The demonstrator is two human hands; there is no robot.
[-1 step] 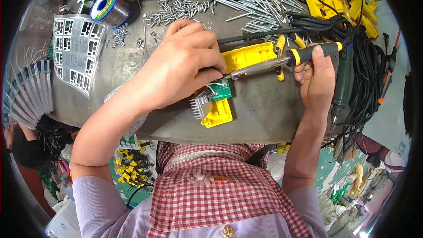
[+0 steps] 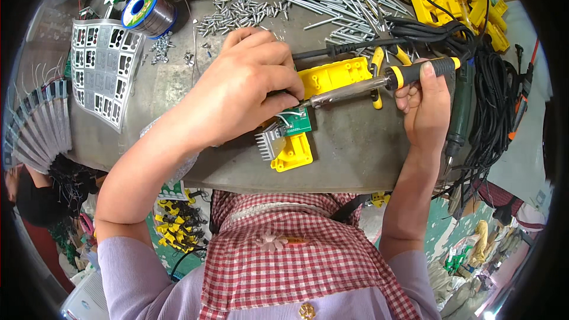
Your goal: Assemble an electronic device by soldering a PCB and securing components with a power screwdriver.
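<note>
A soldering iron (image 2: 349, 91) with a black and yellow handle lies in my closed right hand (image 2: 428, 104), pointing left. Its tip meets the edge of a small green circuit board (image 2: 299, 122), close to my left fingertips. Over the board's left side my left hand (image 2: 255, 86) is pinched closed; a dark bit shows between the fingers, too hidden to name. White wires and a finned metal heat sink (image 2: 269, 144) are on the board. Beneath it lies a yellow plastic shell (image 2: 294, 155), and behind it another yellow housing half (image 2: 338, 77). A black cable (image 2: 349, 47) runs behind my left hand.
Yellow-handled cutters (image 2: 377, 77) lie behind the iron. Loose screws (image 2: 237, 18), long bolts (image 2: 349, 9) and a solder spool (image 2: 148, 13) are farther back. A sticker sheet (image 2: 106, 71) lies left; bundled black cables (image 2: 492, 101) and a green tool (image 2: 459, 112) lie right.
</note>
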